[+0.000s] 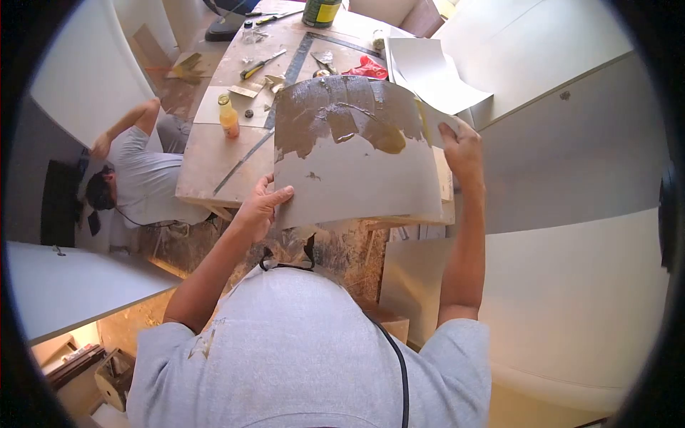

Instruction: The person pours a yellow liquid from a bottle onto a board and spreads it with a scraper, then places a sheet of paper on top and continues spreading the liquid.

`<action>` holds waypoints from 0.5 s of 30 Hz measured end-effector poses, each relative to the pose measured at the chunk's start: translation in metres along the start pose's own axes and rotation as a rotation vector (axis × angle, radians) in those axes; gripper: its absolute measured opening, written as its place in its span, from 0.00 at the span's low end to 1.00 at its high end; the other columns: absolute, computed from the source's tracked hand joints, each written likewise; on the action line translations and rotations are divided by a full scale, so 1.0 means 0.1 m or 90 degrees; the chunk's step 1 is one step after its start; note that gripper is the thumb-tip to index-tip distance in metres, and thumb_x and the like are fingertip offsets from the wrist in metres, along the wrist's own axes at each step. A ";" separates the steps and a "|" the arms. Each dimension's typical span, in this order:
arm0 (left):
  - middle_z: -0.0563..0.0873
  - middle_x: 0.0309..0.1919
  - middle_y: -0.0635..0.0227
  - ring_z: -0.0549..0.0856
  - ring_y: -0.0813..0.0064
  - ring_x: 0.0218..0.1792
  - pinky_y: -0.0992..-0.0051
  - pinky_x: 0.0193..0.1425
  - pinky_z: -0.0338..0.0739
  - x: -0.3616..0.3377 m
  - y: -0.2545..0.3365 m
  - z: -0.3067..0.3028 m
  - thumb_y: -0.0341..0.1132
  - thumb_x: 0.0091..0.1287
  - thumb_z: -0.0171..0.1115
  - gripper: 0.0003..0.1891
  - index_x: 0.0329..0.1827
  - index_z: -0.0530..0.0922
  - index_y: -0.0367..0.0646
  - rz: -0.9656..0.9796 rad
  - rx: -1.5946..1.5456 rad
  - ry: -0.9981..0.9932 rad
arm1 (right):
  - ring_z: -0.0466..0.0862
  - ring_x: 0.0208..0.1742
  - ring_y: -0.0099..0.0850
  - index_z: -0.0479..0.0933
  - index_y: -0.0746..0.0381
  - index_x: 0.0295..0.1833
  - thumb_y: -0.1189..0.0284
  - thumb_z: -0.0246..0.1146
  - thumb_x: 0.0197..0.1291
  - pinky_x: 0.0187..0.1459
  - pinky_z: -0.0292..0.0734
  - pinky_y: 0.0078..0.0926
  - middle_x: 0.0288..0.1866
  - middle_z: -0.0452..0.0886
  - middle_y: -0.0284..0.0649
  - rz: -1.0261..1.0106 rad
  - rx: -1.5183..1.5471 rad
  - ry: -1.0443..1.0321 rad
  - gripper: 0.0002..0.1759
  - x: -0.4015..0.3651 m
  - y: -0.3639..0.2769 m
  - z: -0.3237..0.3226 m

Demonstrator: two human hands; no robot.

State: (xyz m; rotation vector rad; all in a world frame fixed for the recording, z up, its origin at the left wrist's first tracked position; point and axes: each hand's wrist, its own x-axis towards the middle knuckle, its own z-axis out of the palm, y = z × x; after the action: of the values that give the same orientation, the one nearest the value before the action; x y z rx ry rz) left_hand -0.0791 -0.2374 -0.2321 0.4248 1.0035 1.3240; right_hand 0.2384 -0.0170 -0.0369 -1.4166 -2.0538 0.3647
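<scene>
A curved pale grey sheet [357, 185] hangs in front of me, its far half coated with wet brown glue-like stuff [328, 107]. My left hand [262, 208] is closed on the sheet's near left edge, thumb on top. At the far right, my right hand [460, 146] grips something thin and pale by the sheet's right edge, a spreader or a sheet corner; its fingers partly hide it. The sheet is above the near end of a wooden table [196, 160].
An orange bottle [228, 118], screwdrivers [262, 64], a red wrapper [367, 68], white sheets [435, 75] and a green-yellow can [321, 13] are on the table. Another person [153, 175] is low at the left. White panels [571, 285] stand right.
</scene>
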 end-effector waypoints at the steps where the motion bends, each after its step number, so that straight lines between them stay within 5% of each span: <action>1: 0.78 0.71 0.51 0.80 0.67 0.68 0.65 0.71 0.79 0.00 0.04 0.06 0.34 0.74 0.71 0.42 0.83 0.54 0.41 0.004 0.006 -0.008 | 0.90 0.48 0.43 0.84 0.68 0.60 0.65 0.65 0.73 0.56 0.80 0.39 0.48 0.91 0.53 -0.038 -0.030 -0.029 0.19 0.14 0.06 0.07; 5: 0.83 0.66 0.55 0.82 0.71 0.64 0.70 0.71 0.76 -0.21 0.05 0.24 0.33 0.74 0.70 0.38 0.81 0.59 0.34 0.126 0.168 -0.002 | 0.90 0.51 0.49 0.85 0.67 0.61 0.63 0.65 0.73 0.57 0.81 0.42 0.49 0.91 0.56 -0.017 -0.104 -0.086 0.20 0.47 0.27 0.24; 7: 0.78 0.71 0.50 0.78 0.67 0.70 0.68 0.77 0.71 -0.11 -0.10 0.21 0.33 0.75 0.68 0.38 0.82 0.58 0.30 0.234 0.247 0.050 | 0.88 0.59 0.55 0.83 0.67 0.64 0.65 0.62 0.73 0.62 0.80 0.49 0.56 0.87 0.61 0.001 -0.181 -0.034 0.21 0.54 0.50 0.32; 15: 0.72 0.77 0.44 0.72 0.57 0.77 0.65 0.82 0.63 0.07 -0.29 0.10 0.35 0.75 0.66 0.41 0.85 0.55 0.27 0.281 0.403 0.088 | 0.87 0.58 0.56 0.85 0.65 0.56 0.65 0.60 0.73 0.61 0.80 0.53 0.53 0.88 0.58 0.011 -0.289 -0.100 0.17 0.56 0.54 0.57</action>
State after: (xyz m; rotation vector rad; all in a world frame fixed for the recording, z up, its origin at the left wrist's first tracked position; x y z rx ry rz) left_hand -0.0541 -0.2357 -0.2516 1.0939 1.5053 1.4135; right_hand 0.2296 0.0616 -0.0919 -1.7121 -2.3547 0.0100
